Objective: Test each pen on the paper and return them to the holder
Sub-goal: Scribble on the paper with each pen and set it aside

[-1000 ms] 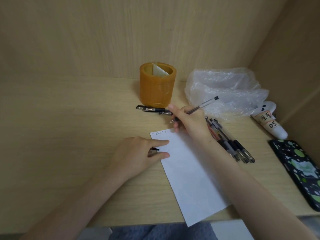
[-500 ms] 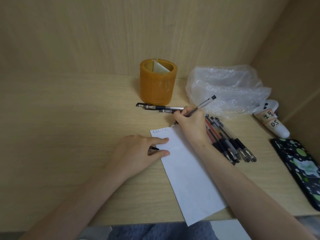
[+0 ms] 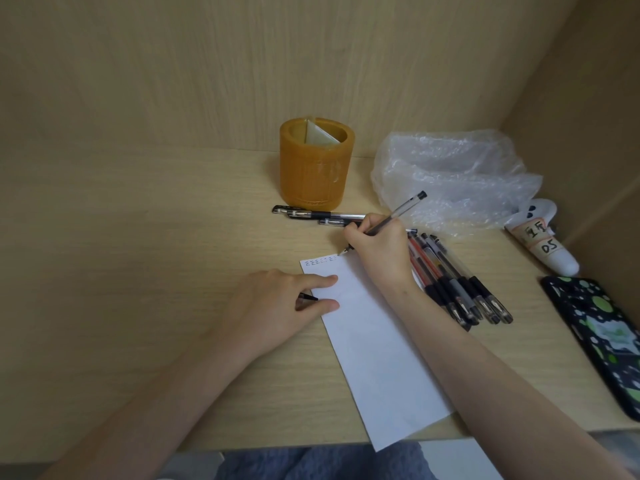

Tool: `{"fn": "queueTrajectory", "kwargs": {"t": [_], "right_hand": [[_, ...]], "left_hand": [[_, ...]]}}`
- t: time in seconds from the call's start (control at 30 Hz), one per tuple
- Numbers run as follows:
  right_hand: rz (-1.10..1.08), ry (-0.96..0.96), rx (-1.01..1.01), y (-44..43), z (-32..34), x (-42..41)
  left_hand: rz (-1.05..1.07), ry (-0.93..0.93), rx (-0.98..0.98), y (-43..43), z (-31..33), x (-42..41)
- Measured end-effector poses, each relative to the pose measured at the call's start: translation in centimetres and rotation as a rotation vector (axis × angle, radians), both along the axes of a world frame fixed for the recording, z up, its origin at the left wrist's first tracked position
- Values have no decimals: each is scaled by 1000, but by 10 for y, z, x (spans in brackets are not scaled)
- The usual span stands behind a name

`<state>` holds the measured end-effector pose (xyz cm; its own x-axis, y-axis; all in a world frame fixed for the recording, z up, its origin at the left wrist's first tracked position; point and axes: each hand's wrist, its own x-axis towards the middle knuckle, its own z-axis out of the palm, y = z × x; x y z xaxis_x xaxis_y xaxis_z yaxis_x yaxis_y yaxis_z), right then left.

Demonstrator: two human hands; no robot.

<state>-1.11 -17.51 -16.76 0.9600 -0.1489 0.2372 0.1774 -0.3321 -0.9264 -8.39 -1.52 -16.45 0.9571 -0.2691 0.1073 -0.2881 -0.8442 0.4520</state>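
On the desk (image 3: 138, 237) our left hand (image 3: 277, 306) lies flat on the paper (image 3: 374, 341), a small black pen cap (image 3: 308, 297) pinched between thumb and forefinger. Behind it, the orange holder (image 3: 315, 168) contains only a pale divider. Our right hand (image 3: 379, 247) grips a clear pen (image 3: 398, 211), tip at the paper's top edge. More pens (image 3: 460, 285) lie just right, beside a plastic bag (image 3: 450, 174).

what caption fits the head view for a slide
Right hand tests a pen at the paper top while left hand steadies it near the holder.
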Motion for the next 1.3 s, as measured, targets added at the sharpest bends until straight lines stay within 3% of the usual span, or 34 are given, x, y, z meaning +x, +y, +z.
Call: {"fn": "queueTrajectory", "kwargs": {"t": [1.3], "right_hand": [[22,-11,2,-2,-2,1]], "left_hand": [[-7,2,-4,0,3,-2]]}}
